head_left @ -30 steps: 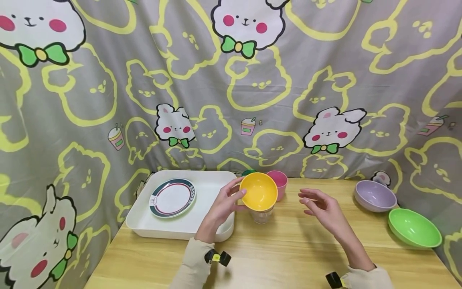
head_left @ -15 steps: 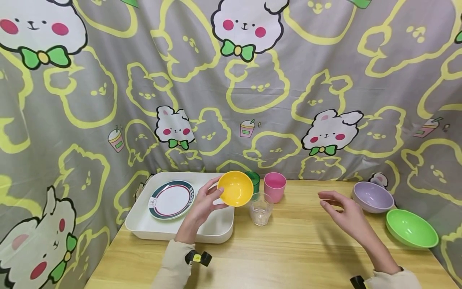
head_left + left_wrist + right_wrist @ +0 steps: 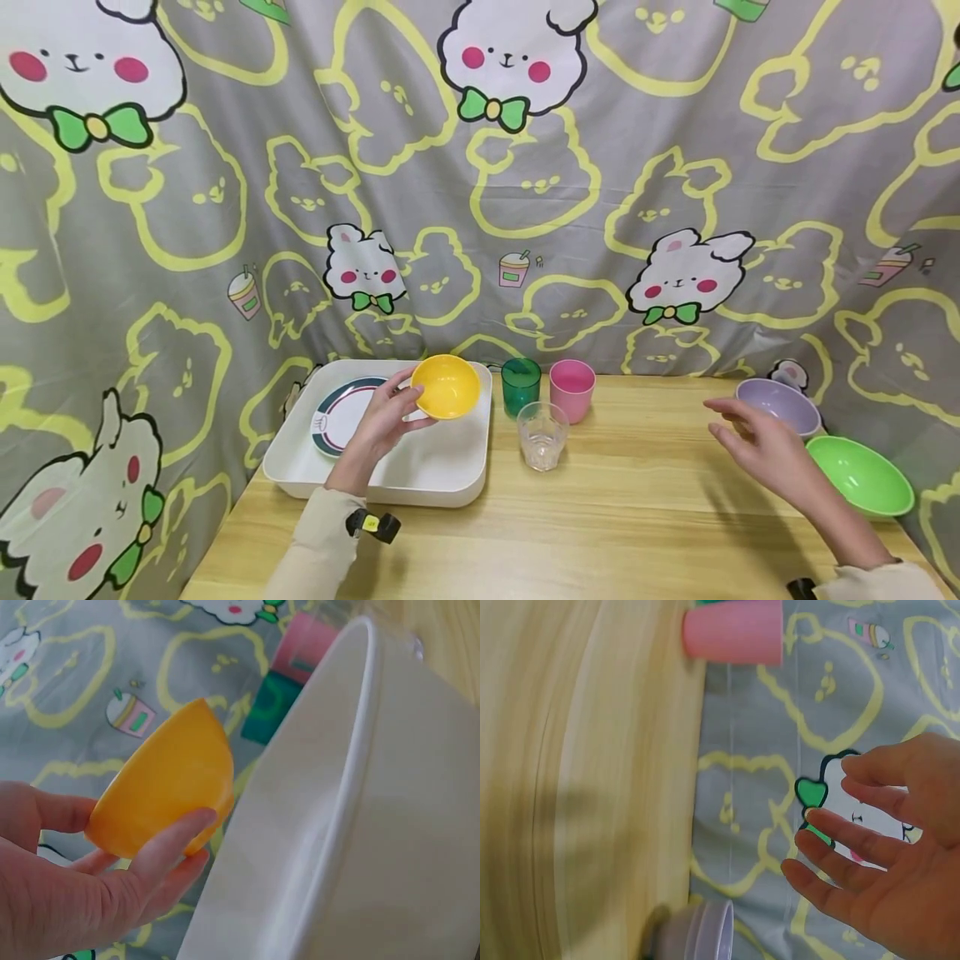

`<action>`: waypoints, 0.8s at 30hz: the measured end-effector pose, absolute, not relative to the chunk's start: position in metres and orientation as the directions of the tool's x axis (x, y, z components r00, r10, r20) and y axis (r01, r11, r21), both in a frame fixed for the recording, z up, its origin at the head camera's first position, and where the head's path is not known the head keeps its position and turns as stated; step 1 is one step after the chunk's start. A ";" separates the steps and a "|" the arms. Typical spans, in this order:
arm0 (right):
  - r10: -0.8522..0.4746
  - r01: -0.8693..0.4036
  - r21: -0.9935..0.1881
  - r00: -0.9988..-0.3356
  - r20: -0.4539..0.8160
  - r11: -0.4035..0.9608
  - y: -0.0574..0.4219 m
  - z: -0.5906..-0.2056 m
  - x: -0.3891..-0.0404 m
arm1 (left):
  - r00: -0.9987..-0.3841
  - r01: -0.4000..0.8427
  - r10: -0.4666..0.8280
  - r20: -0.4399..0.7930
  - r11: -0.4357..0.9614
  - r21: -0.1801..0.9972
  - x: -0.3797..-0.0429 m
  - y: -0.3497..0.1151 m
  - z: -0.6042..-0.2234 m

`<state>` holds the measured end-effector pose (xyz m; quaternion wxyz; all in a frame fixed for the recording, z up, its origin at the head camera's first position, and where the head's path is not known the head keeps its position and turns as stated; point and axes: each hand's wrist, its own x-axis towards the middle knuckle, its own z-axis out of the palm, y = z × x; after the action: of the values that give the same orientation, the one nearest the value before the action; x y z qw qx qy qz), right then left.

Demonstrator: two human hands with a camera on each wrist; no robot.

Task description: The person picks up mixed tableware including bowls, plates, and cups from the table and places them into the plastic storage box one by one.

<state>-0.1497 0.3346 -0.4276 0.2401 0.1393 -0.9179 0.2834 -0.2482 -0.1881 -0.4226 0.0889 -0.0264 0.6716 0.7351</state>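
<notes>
My left hand [image 3: 381, 423] holds a small yellow bowl [image 3: 447, 387] between thumb and fingers, its inside facing the head camera. In the head view the bowl overlaps the white tray [image 3: 474, 492]; the left wrist view has it raised beside the tray's wall. A plate [image 3: 339, 421] with a dark green rim lies in the tray, partly hidden by the hand. My right hand [image 3: 761, 446] hangs in the air with nothing in it, its fingers loosely bent, in front of a purple bowl [image 3: 787, 407]. Just right of it is a green bowl [image 3: 862, 477].
Right of the tray stand a green cup [image 3: 521, 390], a pink cup [image 3: 572, 393] and a clear glass [image 3: 543, 437] on the wooden table [image 3: 615, 517]. A patterned curtain [image 3: 450, 192] closes off the back and left.
My left hand has carried the yellow bowl leftward, from in front of the cups to above the tray. The right hand has moved right, toward the purple and green bowls.
</notes>
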 end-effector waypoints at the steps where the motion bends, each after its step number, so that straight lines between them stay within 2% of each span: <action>1: -0.127 -0.397 -0.434 -0.838 0.531 0.809 0.338 -0.428 -0.150 | -0.982 -0.177 0.087 -0.170 -0.077 0.981 -0.250 -0.190 -0.423; 7: -0.170 -0.434 -0.329 -0.783 0.599 0.838 0.357 -0.429 -0.151 | -0.972 -0.230 0.065 -0.227 -0.040 0.972 -0.259 -0.194 -0.426; 12: -0.178 -0.458 -0.293 -0.740 0.648 0.839 0.374 -0.430 -0.151 | -0.962 -0.262 0.087 -0.259 -0.020 0.965 -0.269 -0.191 -0.430; 19: -0.143 -0.321 -0.266 -0.839 0.524 0.909 0.399 -0.427 -0.145 | -0.949 -0.300 0.106 -0.296 -0.018 0.954 -0.282 -0.187 -0.441; 24: -0.134 -0.284 -0.270 -0.876 0.464 0.920 0.417 -0.428 -0.143 | -0.930 -0.361 0.095 -0.355 -0.066 0.930 -0.285 -0.184 -0.445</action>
<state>-0.1433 0.4173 -0.4279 0.2239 0.1095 -0.9539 0.1672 -0.2849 -0.1840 -0.4451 0.1576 -0.1003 0.6648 0.7233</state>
